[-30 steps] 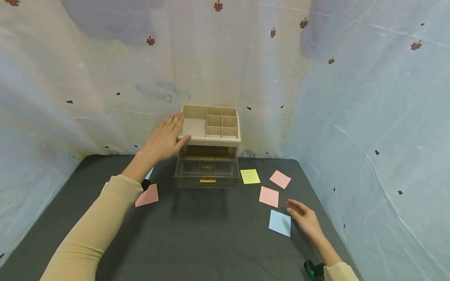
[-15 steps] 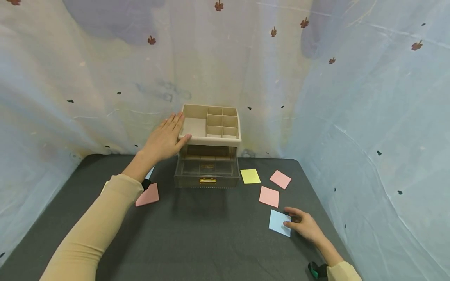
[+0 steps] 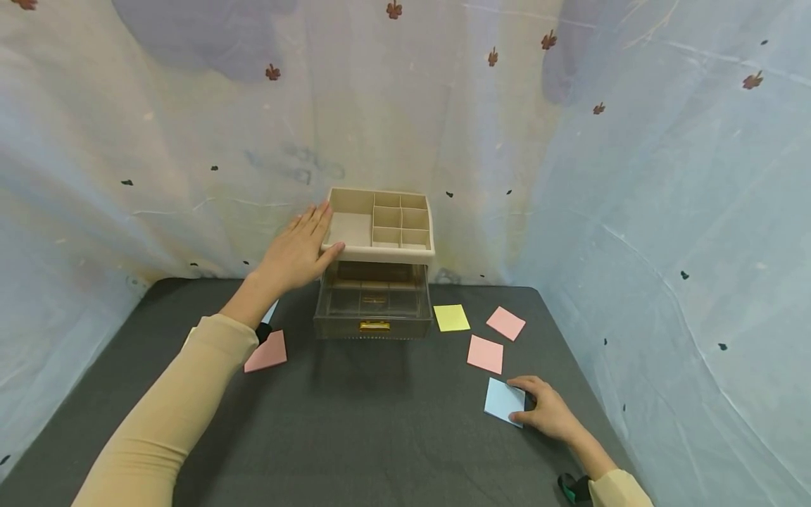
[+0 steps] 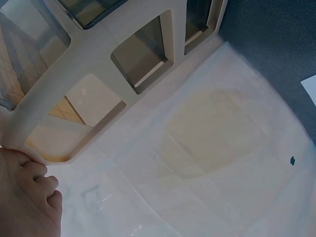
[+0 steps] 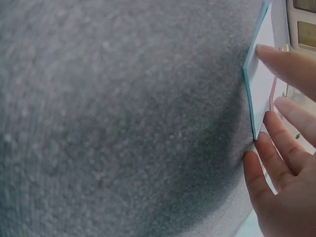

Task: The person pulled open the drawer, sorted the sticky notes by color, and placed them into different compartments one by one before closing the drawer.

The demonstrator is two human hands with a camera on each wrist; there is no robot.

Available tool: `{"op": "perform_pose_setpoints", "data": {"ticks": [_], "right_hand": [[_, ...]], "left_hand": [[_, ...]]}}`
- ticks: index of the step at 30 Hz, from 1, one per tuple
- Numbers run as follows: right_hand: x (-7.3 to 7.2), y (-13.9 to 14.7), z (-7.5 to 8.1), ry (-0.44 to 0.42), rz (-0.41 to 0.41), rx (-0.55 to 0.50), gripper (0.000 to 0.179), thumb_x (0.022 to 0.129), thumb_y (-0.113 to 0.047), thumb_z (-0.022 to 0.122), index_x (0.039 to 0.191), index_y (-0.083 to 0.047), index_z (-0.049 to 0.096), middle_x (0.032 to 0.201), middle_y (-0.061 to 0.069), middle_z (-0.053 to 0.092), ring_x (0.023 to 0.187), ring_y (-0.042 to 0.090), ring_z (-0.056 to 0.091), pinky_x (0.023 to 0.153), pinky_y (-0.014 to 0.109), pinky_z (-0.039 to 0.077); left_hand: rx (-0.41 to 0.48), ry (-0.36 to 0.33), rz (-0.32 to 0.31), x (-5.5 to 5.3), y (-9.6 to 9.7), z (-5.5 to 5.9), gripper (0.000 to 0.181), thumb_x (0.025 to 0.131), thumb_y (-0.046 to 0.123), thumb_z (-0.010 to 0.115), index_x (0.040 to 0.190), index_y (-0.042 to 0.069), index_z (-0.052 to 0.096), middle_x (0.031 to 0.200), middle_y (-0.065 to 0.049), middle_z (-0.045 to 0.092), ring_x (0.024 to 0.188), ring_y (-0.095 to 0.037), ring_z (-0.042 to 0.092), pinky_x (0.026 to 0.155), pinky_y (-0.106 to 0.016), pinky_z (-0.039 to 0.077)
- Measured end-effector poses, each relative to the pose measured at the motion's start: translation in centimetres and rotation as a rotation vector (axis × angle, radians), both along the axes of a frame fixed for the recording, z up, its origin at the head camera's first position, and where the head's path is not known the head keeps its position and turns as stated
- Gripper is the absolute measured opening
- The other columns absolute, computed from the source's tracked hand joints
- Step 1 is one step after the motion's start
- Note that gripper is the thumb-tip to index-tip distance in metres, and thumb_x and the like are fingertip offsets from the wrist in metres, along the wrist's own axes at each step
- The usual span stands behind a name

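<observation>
Apparently taking hold of the right-hand blue pad, lying on the tabletop just in front of the nearer pink pad. Spanning the blue paper with thumb and fingers of the right hand; touching it, but leaving a firm grasp impossible to tell. Resting the left hand against the left rim of the drawer box, fingers extended, released and grasping nothing.

For sound handling, placing thumb and fingertips on opposite edges, squeezing evenly, and gripping the full thickness rather than the top sheet, thus probably avoiding peeling or bending. Pressing only lightly with the left hand, avoiding shifting the box.

Counting six pads: three pink, including the farther pink pad and the left-hand pink pad; two blue, including the left-hand blue pad, mostly hiding behind the left wrist; one yellow pad. Counting one pulled-out drawer, two visible gold handles, one large compartment and six small compartments.
</observation>
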State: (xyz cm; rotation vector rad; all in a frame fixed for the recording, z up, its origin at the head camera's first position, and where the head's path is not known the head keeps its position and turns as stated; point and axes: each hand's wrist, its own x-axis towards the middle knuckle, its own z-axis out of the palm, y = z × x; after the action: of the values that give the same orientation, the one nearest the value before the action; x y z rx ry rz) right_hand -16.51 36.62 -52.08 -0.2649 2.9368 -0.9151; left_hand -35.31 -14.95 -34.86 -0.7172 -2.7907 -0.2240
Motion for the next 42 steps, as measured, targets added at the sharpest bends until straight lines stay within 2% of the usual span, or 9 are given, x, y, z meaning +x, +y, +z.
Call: {"op": "perform_pose_setpoints", "data": {"ticks": [6,14,23,26,36,42], "right_hand": [[-0.2,-0.1,-0.1,-0.015,0.004,0.017,0.060,0.078,-0.018,0.093,0.132,-0.007,0.070,0.133,0.018,0.060,0.125,0.044,0.055,0.102,0.063,0.047],[-0.5,-0.3,0.2,-0.014,0.028,0.058,0.062,0.077,-0.015,0.094,0.133,-0.006,0.069,0.130,0.018,0.059,0.120,0.038,0.054,0.098,0.058,0.050],[-1.0,-0.4,0.8,-0.055,0.047,0.027,0.068,0.071,-0.014,0.097,0.133,-0.002,0.069,0.121,0.014,0.059,0.110,0.029,0.052,0.088,0.047,0.050],[-1.2,-0.4,0.8,-0.047,0.044,0.013,0.065,0.071,-0.012,0.097,0.129,-0.001,0.070,0.116,0.012,0.059,0.106,0.027,0.055,0.087,0.046,0.051],[-1.3,-0.5,0.4,0.021,-0.026,-0.028,0.052,0.073,-0.009,0.095,0.117,-0.004,0.069,0.114,0.010,0.062,0.102,0.026,0.062,0.087,0.046,0.054],[-0.9,-0.6,0.4,0.043,-0.079,-0.068,0.041,0.081,-0.004,0.089,0.117,-0.006,0.069,0.110,0.006,0.071,0.102,0.026,0.068,0.088,0.048,0.056]], "left_hand": [[-0.001,0.006,0.000,0.1,0.0,0.1,0.085,0.110,0.060,0.029,0.166,0.001,0.003,0.174,-0.013,-0.002,0.160,-0.037,0.005,0.129,-0.053,0.011],[0.006,0.009,-0.001,0.1,-0.1,0.1,0.085,0.110,0.059,0.030,0.166,0.000,0.005,0.174,-0.014,-0.001,0.160,-0.038,0.006,0.129,-0.054,0.012],[-0.002,0.000,0.004,0.2,0.0,0.2,0.086,0.110,0.060,0.029,0.166,0.001,0.003,0.174,-0.013,-0.002,0.160,-0.037,0.006,0.129,-0.053,0.010],[-0.001,0.001,0.005,0.2,0.0,0.2,0.086,0.110,0.061,0.029,0.166,0.002,0.003,0.174,-0.013,-0.002,0.160,-0.037,0.006,0.129,-0.052,0.009],[-0.007,0.000,0.010,0.2,0.1,0.2,0.085,0.110,0.060,0.029,0.166,0.002,0.002,0.174,-0.013,-0.002,0.160,-0.037,0.005,0.129,-0.053,0.010],[-0.004,-0.005,0.006,0.2,0.1,0.1,0.085,0.110,0.060,0.028,0.166,0.002,0.002,0.174,-0.014,-0.002,0.160,-0.038,0.005,0.129,-0.054,0.011]]}}
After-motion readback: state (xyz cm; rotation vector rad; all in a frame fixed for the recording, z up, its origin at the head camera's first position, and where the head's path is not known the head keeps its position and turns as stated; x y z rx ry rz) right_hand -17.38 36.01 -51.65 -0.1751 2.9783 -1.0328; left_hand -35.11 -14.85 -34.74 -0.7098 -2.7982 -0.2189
